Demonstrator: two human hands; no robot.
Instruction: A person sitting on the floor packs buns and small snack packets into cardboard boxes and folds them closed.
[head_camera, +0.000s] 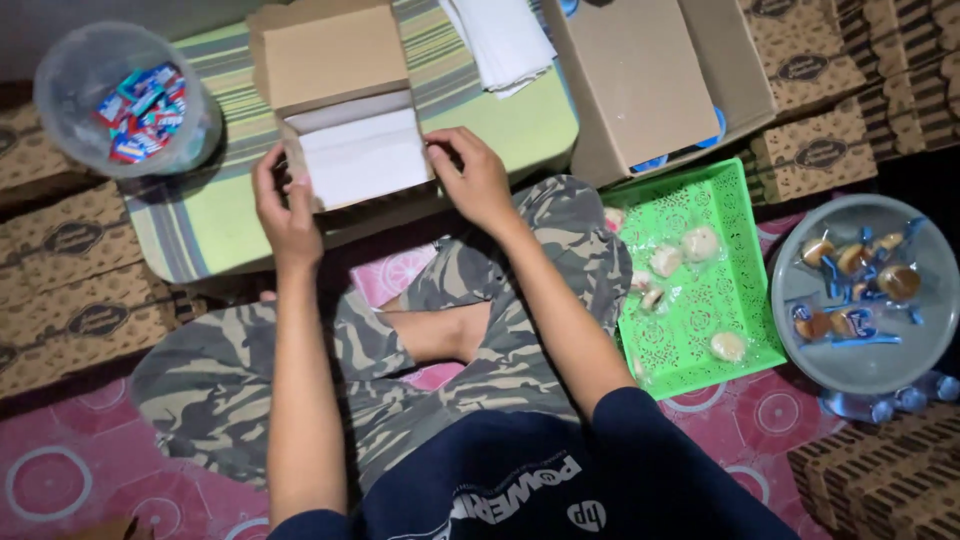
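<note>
A small open brown cardboard box (330, 55) lies on a low striped green table (200, 215), its lid folded back. White paper (362, 158) lines its inside. My left hand (283, 203) grips the box's near left corner. My right hand (472, 177) holds the near right edge, fingers on the paper's side.
A clear tub of small wrapped packets (125, 98) stands at the left. A larger cardboard box (650, 80) and a white paper stack (500, 40) lie behind. A green basket (745, 300) with wrapped round cakes and a grey bowl (870, 365) of wrapped pastries sit right. Flat patterned boxes (70, 290) surround me.
</note>
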